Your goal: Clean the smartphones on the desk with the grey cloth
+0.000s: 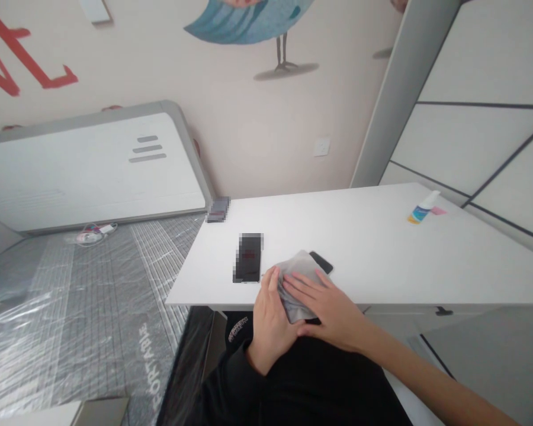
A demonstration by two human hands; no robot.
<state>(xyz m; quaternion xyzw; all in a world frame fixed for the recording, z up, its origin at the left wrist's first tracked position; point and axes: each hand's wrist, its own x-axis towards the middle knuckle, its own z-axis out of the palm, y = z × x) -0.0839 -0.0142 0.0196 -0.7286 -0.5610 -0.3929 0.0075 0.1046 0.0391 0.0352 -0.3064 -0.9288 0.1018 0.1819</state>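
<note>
A grey cloth (298,272) lies over a black phone (322,262) at the near edge of the white table (382,248); only the phone's far corner shows. My right hand (326,305) presses flat on the cloth with fingers stretched out. My left hand (272,316) grips the near left side of the cloth and the phone beneath it, thumb up along the edge. A second black phone (247,257) lies flat on the table just left of my hands.
A small dark object (217,209) sits at the table's far left corner. A small bottle (423,209) with a pink slip lies at the far right. A plastic-wrapped mattress (84,307) lies left of the table. A white panel (93,171) leans against the wall.
</note>
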